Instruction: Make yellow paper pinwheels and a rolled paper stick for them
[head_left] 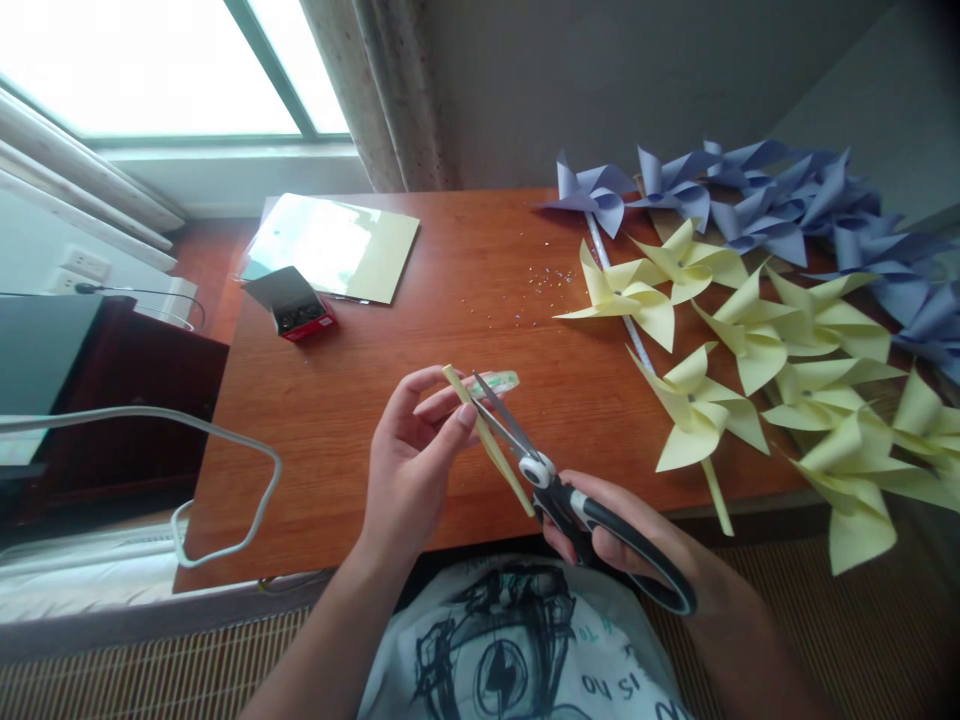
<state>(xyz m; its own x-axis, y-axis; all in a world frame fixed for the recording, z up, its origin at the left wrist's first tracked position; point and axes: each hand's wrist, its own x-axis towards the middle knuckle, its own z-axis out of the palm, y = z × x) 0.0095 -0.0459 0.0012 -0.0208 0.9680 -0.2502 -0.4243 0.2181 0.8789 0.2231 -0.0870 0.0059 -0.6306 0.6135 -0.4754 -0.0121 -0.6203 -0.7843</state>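
The shirt at the near edge carries a printed eye drawing and a few green letters, upside down from this view and not clearly readable; something like "IS" shows near the hem. The small red and black box on the far left of the wooden table has white lettering along its side, too small to read.

The left hand pinches a thin yellow paper stick between thumb and fingertips. The stick's long axis runs diagonally, its far end pointing up and left past the fingers, its near end pointing down and right toward the scissors' pivot. A small greenish piece, possibly a glue tube, lies just behind the fingers.

The right hand is clenched through the black handles of the scissors, whose blades are parted and point far-left, straddling the stick just beside the left thumb.

To the right lie yellow paper pinwheels, with blue paper pinwheels farther back. A pale sheet of paper lies at the far left, and a white cable loops off the table's left edge.
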